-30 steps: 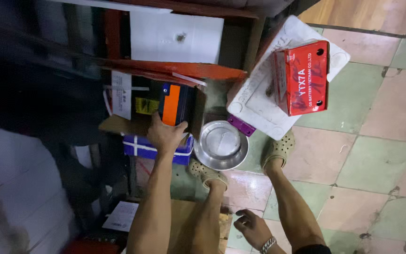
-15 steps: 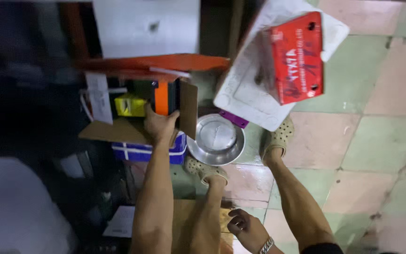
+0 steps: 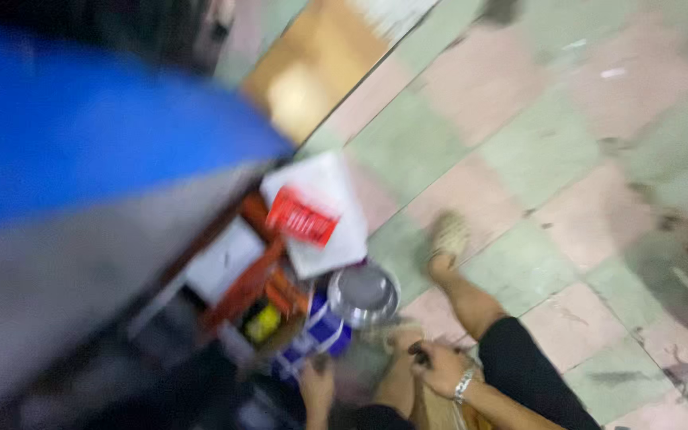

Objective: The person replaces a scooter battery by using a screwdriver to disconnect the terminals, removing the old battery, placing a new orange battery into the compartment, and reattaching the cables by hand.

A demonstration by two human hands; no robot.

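Tiled floor [image 3: 519,159] in pale green and pink squares fills most of our view, and everything's smeared with motion blur. We're crouched low, our feet in sandals [image 3: 447,235] just up from our hands.

Our left hand [image 3: 318,388] sits down by a blue box [image 3: 312,342], right at its near edge, maybe touching it. Too blurry to say whether the fingers are curled or flat, and we can't tell if it grips anything. Our right hand [image 3: 437,368], bracelet on the wrist, is loosely curled near our knee; something dark may be in it, but we can't tell.

Just beyond the left hand there's a steel bowl [image 3: 364,293], and past that a red box [image 3: 302,216] lying on a white slab [image 3: 324,219].

Risk-wise: with things packed this tight, a careless tug on the blue box could knock the bowl clattering, or tip the stuff stacked beside it.
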